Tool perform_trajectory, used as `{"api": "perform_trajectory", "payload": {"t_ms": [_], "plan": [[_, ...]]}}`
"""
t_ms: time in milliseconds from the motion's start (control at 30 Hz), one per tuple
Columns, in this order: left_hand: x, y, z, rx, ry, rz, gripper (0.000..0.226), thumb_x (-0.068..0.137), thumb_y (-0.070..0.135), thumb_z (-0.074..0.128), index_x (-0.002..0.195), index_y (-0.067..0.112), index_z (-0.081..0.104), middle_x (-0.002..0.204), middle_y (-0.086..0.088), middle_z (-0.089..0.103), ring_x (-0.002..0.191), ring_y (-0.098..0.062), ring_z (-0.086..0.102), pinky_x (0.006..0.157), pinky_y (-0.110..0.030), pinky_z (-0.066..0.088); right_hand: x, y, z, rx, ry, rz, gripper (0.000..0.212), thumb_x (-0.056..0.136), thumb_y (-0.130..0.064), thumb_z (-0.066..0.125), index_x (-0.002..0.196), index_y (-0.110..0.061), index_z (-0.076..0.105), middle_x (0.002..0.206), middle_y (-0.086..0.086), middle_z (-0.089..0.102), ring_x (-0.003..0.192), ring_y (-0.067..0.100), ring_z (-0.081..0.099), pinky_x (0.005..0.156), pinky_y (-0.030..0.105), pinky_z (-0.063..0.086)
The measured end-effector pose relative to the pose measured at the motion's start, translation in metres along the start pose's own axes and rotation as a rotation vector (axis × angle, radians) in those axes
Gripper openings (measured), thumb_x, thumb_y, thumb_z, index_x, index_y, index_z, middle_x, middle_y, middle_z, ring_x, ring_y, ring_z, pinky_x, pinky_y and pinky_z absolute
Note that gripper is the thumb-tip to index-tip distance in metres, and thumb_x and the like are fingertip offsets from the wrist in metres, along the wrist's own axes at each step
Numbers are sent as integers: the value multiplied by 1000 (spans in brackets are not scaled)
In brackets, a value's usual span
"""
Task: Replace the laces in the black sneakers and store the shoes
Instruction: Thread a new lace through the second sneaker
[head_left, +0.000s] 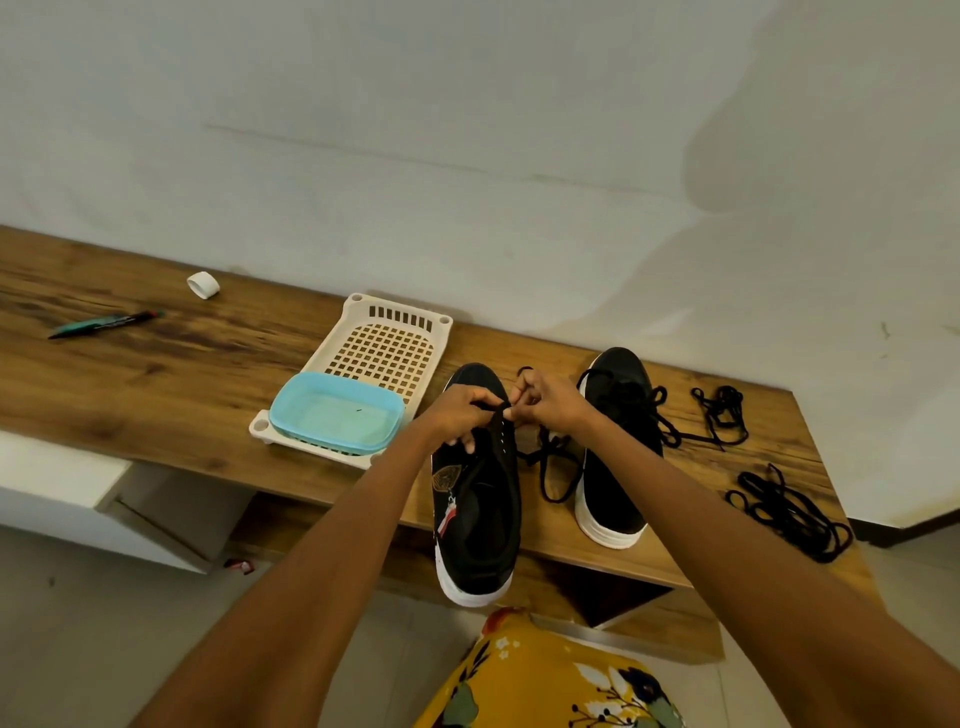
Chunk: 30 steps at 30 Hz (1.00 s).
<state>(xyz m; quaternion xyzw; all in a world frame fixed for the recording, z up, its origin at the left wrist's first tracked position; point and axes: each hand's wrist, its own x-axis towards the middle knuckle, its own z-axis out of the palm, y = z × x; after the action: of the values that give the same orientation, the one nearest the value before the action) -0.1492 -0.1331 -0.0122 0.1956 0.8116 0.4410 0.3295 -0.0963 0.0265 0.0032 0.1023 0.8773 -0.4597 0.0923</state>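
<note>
At the tabletop (156, 374) edge, I am steadying the near sneaker (475, 519) with my left hand (457, 410) while both hands' fingers are pinching the lace (491, 407) at its front eyelets, feeding it through. My right hand (550, 400) is guiding the tip. The second sneaker (618, 467) is waiting just beside; loose laces (789, 512) are lying right, within reach.

**A plain room in a home**

A wood-grain desk (156, 374) stands against a bare white wall (467, 130), over a pale tiled floor (78, 623). On it lie household odds: a cream plastic basket (395, 312), a blue tub (291, 415), a marker pen (104, 323), a roll of tape (203, 285). A white cabinet (62, 493) sits below.
</note>
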Motion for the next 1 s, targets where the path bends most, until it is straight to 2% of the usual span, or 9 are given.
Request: {"api": "perform_trajectory", "payload": {"t_ms": [133, 300, 400, 467, 567, 633, 767, 833, 1000], "plan": [[6, -11, 9, 65, 115, 131, 16, 92, 14, 56, 105, 14, 65, 101, -4, 70, 36, -4, 48, 45, -15, 40, -4, 14, -5, 155, -22, 15, 14, 82, -4, 70, 84, -9, 57, 73, 5, 67, 61, 2, 65, 71, 20, 53], [4, -18, 24, 61, 217, 135, 9, 93, 23, 56, 94, 23, 65, 85, 3, 68, 41, -8, 48, 47, -21, 40, -5, 16, -1, 184, -31, 53, 19, 89, -23, 64, 103, -11, 63, 89, -2, 66, 81, 6, 64, 78, 21, 52], [-1, -20, 24, -257, 268, 109, 6, 94, 18, 54, 92, 18, 59, 81, 2, 62, 44, -5, 49, 39, -16, 35, 0, 6, 6, -86, -24, 14, 29, 96, -34, 51, 113, -15, 65, 85, -9, 61, 78, 3, 55, 72, 20, 42], [-3, -18, 24, -418, 269, 69, 6, 95, 17, 51, 94, 15, 57, 80, 0, 60, 44, -2, 50, 37, -14, 34, 4, -1, 9, -293, -43, -44, 28, 95, -32, 52, 108, -13, 69, 86, 0, 67, 73, 8, 54, 62, 21, 38], [-2, -14, 25, -540, 320, 31, 10, 97, 18, 48, 91, 18, 55, 80, 0, 60, 41, -1, 50, 37, -13, 35, 10, -14, 7, -417, 5, -69, 23, 91, -31, 60, 101, -15, 73, 94, 1, 70, 74, 7, 54, 59, 18, 34], [-2, -15, 24, -533, 304, 36, 9, 98, 18, 45, 99, 17, 54, 89, 0, 62, 41, -2, 50, 38, -13, 37, 13, -24, 2, -441, 25, -64, 22, 91, -28, 60, 98, -12, 73, 83, -3, 68, 65, 2, 50, 55, 16, 31], [-1, -13, 23, -331, 159, 66, 28, 98, 16, 45, 126, 20, 51, 97, 5, 63, 41, -3, 48, 40, -15, 39, 17, -57, -18, 10, 64, 8, 19, 97, -16, 50, 97, -1, 61, 80, 5, 64, 65, 9, 61, 58, 15, 52], [0, -6, 25, -185, 140, 58, 29, 99, 26, 44, 123, 19, 58, 85, 2, 63, 41, -3, 49, 38, -16, 38, 17, -79, -30, 152, 61, -60, 16, 99, -13, 46, 97, -1, 57, 83, 6, 65, 68, 13, 64, 60, 16, 55], [-2, 1, 30, -122, 156, 66, 32, 93, 41, 51, 116, 22, 62, 89, 1, 67, 50, -11, 54, 41, -17, 37, 15, -134, -58, 467, 140, -269, 15, 99, -10, 46, 90, -3, 56, 85, 9, 66, 70, 15, 65, 70, 25, 58]]}}
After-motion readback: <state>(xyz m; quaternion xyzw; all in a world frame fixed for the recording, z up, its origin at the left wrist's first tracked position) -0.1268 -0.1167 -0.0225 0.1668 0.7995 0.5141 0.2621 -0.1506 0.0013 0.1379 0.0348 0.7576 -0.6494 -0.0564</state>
